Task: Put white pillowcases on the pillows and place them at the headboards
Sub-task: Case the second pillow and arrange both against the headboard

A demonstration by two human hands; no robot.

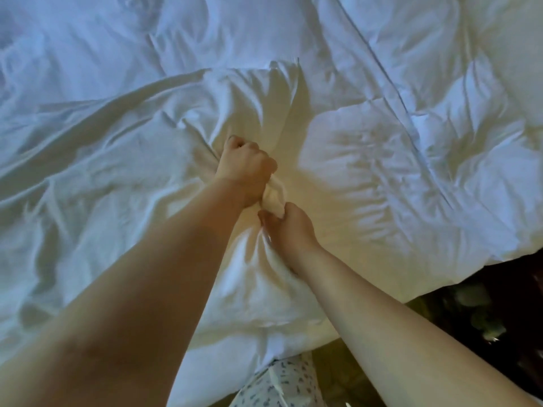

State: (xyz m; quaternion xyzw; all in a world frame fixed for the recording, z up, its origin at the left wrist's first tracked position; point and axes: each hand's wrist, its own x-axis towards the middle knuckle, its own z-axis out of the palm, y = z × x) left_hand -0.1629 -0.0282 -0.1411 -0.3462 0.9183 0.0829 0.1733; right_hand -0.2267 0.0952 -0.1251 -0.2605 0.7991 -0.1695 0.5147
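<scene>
Left hand (244, 168) and right hand (289, 230) both clutch the crumpled white cloth pillowcase (274, 198); an uneven pull could twist it.

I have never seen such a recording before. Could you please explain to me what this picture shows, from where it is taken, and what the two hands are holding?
There is no machine here. A person wears a camera on the head, which looks forward and down, so you see the person's own two bare arms reaching away from you.

The left hand is further away and the right hand is nearer. Both have their fingers curled round the same bunch of white cloth, which is gathered between them. Given the task, it is probably a pillowcase. I cannot tell whether a pillow is already inside it.

The cloth lies on a bed covered by a crumpled white duvet. At the bottom edge you see the person's patterned garment, and at the lower right the dark floor beside the bed.
</scene>
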